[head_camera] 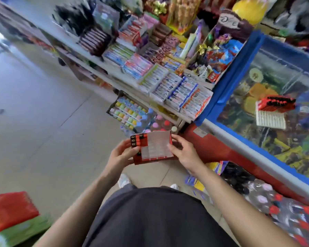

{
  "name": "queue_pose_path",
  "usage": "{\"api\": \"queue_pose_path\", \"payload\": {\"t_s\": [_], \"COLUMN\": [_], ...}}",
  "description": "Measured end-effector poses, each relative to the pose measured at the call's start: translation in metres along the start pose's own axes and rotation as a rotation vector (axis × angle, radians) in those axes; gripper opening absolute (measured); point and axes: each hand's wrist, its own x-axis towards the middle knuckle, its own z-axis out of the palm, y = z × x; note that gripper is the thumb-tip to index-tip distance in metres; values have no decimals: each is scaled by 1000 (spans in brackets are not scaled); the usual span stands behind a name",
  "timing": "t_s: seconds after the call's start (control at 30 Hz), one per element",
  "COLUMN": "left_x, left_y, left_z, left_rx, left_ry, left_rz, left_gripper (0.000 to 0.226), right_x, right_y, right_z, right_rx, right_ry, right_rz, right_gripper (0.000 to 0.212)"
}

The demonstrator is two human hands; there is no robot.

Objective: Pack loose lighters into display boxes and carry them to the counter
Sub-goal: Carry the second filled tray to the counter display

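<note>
Red display box [151,158], white grid insert [157,145]

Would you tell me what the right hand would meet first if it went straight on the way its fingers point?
The box: the right hand holds its edge, fingers pointing across it. Beyond the box, probably the left hand, though depth is unclear.

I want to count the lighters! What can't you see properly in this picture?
All in the head view:
- Display box, gripped by the left hand and right hand: its white insert covers most slots, so the lighter count is hidden.
- Second lighter box on the freezer: too small and blurred to count.
- Shelf goods: motion blur, labels unreadable.
- Red pack: cut off by the left edge.
</note>
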Motion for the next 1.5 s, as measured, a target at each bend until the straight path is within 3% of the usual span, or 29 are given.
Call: {"api": "queue_pose_path", "payload": {"t_s": [0.2,0.33,0.6,0.97,1.1,1.3,1.5], "left_x": [5,11,54,178,216,293,391], "left_y": [-1,12,64,190,226,290,370], "left_z": [-133,-206,-293,-414,-451,-515,-571], "left_rx": [-103,-153,-195,-140,-168,-117,57], "left_ry": [161,247,277,465,439,265,44], "left_rz": [-2,-21,-10,78,90,158,204], "left_gripper": [62,49,39,22,32,74,69], "right_x": [36,58,134,315,363,443,503], "right_y": [-44,-71,-119,-224,-267,-321,-383], "right_z": [137,213,292,409,438,474,501], "right_rx": [-214,-270,-299,-223,-259,-195,-128], "right_ry": [-151,-219,-296,-398,-409,-301,-100], "right_rz": [-43,-39,-4,-32,-62,-53,-50], "right_gripper": [39,44,46,47,45,43,34]}}
